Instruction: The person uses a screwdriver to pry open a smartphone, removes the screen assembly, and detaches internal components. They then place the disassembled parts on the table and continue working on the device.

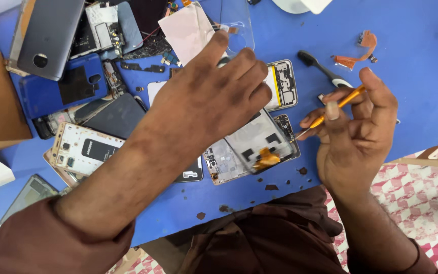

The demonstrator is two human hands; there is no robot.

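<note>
Pressing down flat, the left hand (209, 96) lies across the top of the opened phone frame (252, 144), its fingers (244, 76) close together and curled a little over the far edge, apparently pinning the frame so it cannot slide on the blue desk (411, 61). Whether those fingers grip anything beneath I cannot tell; the palm hides it.

Just right of the frame, the right hand (353, 137) is raised off the desk with an orange-handled screwdriver (338, 106) pinched between thumb and the first fingers, the metal tip aimed down-left at the frame's right edge, near but not clearly touching. The slanted hold looks like it keeps the tip in sight.

The frame itself lies at the near edge of the desk, tilted, with an orange flex ribbon (265, 158) showing in its lower part. Beyond the frame, a black-headed brush (325, 68) lies free, and farther right an orange cable scrap (358, 48).

Left of the frame it is crowded: a white phone back (84, 149), a blue phone cover (62, 86) and a grey phone (51, 35) overlap. Open desk lies only to the frame's right and far right; small dark flecks dot the near edge.
</note>
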